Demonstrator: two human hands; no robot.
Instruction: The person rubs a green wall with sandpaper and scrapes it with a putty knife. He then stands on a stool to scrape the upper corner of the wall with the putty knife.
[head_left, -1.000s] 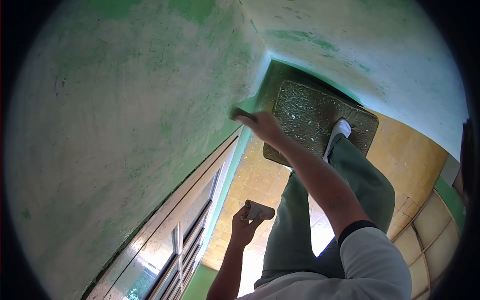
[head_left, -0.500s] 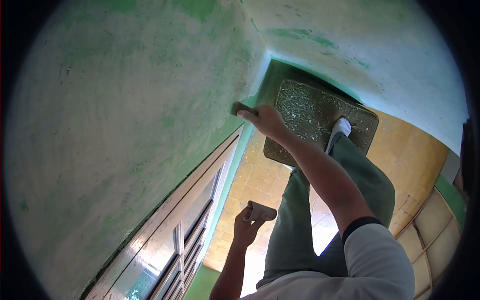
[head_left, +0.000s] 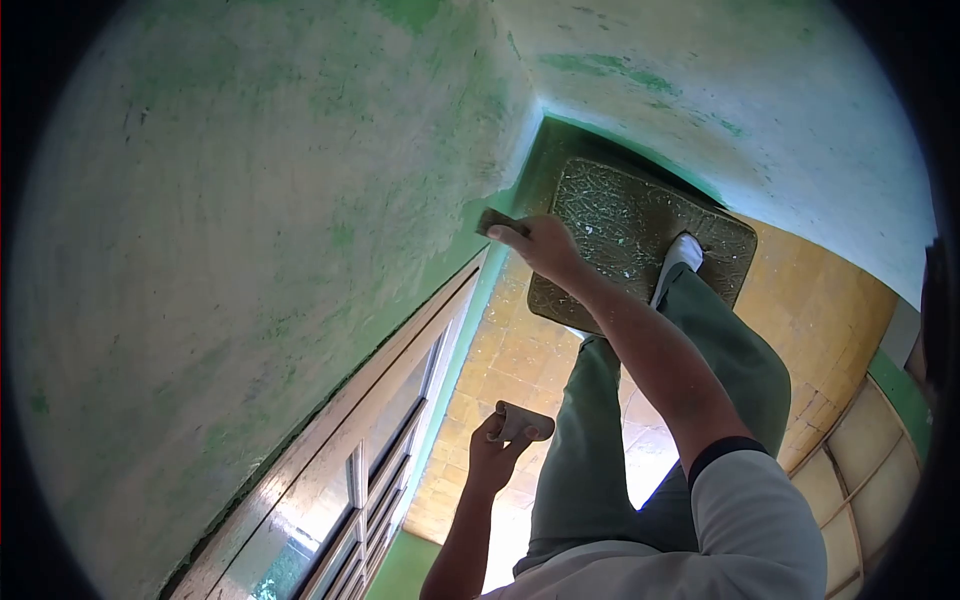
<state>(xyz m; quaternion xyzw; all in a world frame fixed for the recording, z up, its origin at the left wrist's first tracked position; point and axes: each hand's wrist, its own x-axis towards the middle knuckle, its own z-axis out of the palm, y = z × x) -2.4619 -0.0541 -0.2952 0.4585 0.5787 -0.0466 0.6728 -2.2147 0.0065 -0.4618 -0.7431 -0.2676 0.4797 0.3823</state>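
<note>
My right hand (head_left: 545,248) is closed round a small dark flat block (head_left: 499,222), held by the green-and-white mottled wall (head_left: 250,200) just above the corner of the window frame. Whether the block touches the wall is hard to tell. Lower down, my left hand (head_left: 492,452) grips a curled grey-brown piece (head_left: 525,421) between thumb and fingers, away from the wall and beside my left leg. The piece looks like a bent sheet.
One white-covered foot (head_left: 684,250) stands on a dark, speckled padded seat (head_left: 620,225) in the wall corner. A wooden window frame (head_left: 345,410) runs along the left wall. Yellow floor tiles (head_left: 810,300) lie below. A paned panel (head_left: 850,470) stands at lower right.
My right hand and the dark block have shifted slightly right and down, away from the left wall. My left hand has hardly moved.
</note>
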